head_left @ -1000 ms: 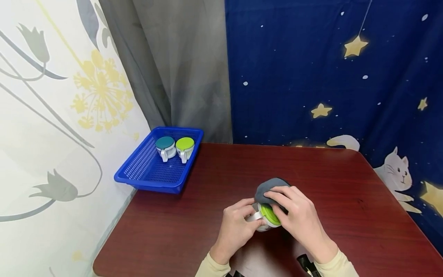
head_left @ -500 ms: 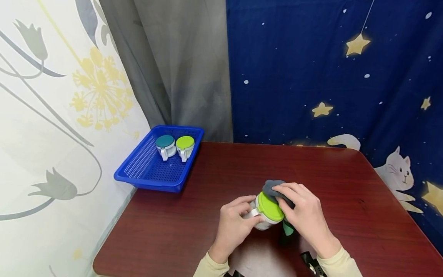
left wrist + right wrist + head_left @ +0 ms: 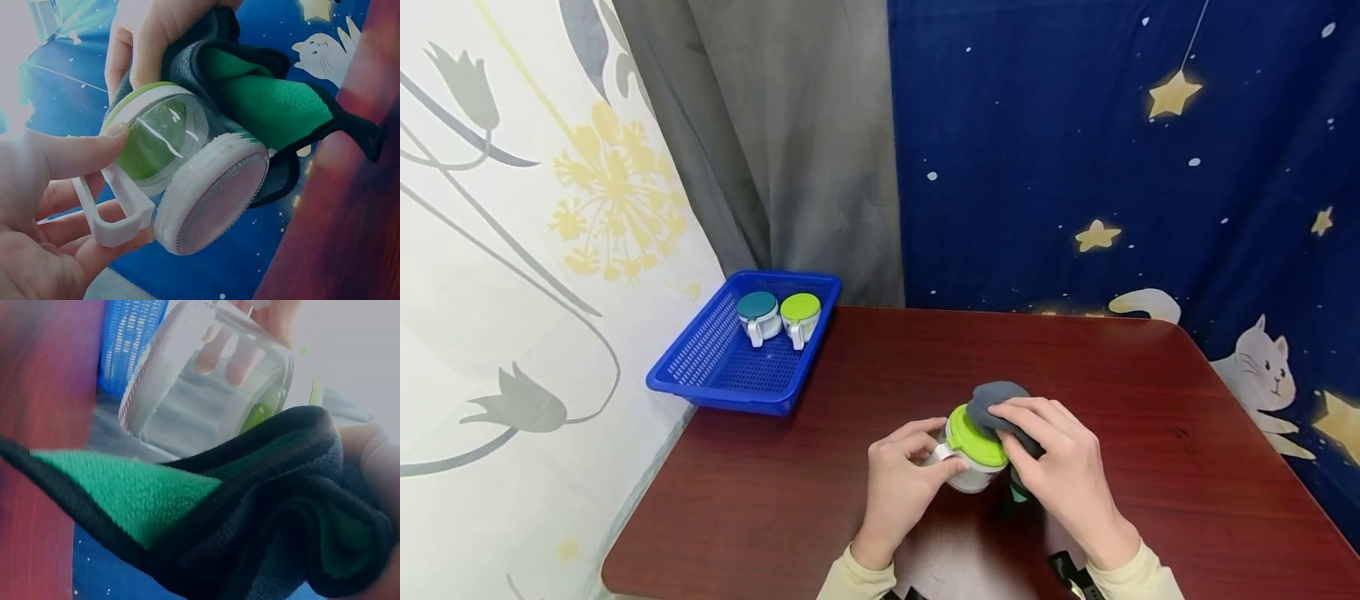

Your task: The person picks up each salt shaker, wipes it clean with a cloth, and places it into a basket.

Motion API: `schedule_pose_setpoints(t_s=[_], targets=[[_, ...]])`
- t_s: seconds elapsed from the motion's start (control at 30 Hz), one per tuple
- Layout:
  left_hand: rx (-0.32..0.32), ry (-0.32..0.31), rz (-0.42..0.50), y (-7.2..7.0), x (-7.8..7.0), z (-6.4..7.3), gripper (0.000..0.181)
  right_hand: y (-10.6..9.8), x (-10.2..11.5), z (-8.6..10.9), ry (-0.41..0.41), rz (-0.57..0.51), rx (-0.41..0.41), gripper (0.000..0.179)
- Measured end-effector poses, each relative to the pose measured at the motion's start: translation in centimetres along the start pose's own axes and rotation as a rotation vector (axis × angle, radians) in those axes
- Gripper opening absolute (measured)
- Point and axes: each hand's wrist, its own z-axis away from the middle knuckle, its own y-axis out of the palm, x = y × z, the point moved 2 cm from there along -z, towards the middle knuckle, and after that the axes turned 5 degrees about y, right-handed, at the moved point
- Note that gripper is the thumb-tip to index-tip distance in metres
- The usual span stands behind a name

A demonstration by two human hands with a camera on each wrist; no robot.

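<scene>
A clear seasoning jar (image 3: 212, 194) with a lime green lid (image 3: 976, 437) and a white handle (image 3: 119, 219) is held tilted above the table. My left hand (image 3: 904, 479) grips it at the handle, thumb near the lid's rim and fingers behind. My right hand (image 3: 1060, 462) holds a bunched cleaning cloth (image 3: 1000, 404), grey on one side and green on the other with dark edging, against the lid. In the right wrist view a green corner of the cloth (image 3: 131, 494) hangs below the jar, whose inside shows through the clear wall.
A blue plastic basket (image 3: 700, 385) stands at the table's back left. Inside it sit a teal-lidded jar (image 3: 758, 315) and a lime-lidded jar (image 3: 801, 317), both with white handles. The dark red table (image 3: 775, 500) meets curtains at its back and left.
The cloth and right hand have shifted on the lid, baring more of its green top. The jar has turned slightly and moved a little left with my left hand.
</scene>
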Motion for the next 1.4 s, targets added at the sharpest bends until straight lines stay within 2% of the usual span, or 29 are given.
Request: schedule_pose_setpoints(t_s=[0.2, 0.47, 0.63, 0.8, 0.9, 1.07, 1.17, 1.4], targets=[[-0.029, -0.071, 0.002, -0.1, 0.0, -0.1, 0.025, -0.2, 1.2, 0.1, -0.049, -0.037, -0.008, 0.042], [-0.065, -0.104, 0.03, -0.4, -0.3, -1.0, 0.022, -0.6, 2.8, -0.3, -0.188, -0.133, -0.093, 0.036], [-0.093, -0.132, 0.048, -0.9, -0.6, -1.4, 0.021, -0.9, 3.5, -0.6, -0.24, -0.163, -0.138, 0.03], [-0.135, -0.168, 0.067, -1.5, -0.6, -1.9, 0.023, -0.7, 3.6, -0.8, -0.225, -0.163, -0.172, 0.035], [-0.163, -0.2, 0.089, -1.9, -0.7, -2.1, 0.026, -0.5, 3.4, -0.6, -0.195, -0.165, -0.187, 0.032], [-0.191, -0.271, 0.14, -2.4, -1.0, -2.7, 0.027, -0.2, 3.0, -0.2, -0.127, -0.176, -0.163, 0.038], [-0.2, -0.301, 0.171, -2.7, -1.0, -2.9, 0.027, 0.0, 2.7, -0.2, -0.13, -0.16, -0.151, 0.047], [-0.214, -0.331, 0.222, -4.2, -0.6, -4.0, 0.031, -0.4, 1.9, -0.1, -0.15, -0.102, -0.135, 0.047]])
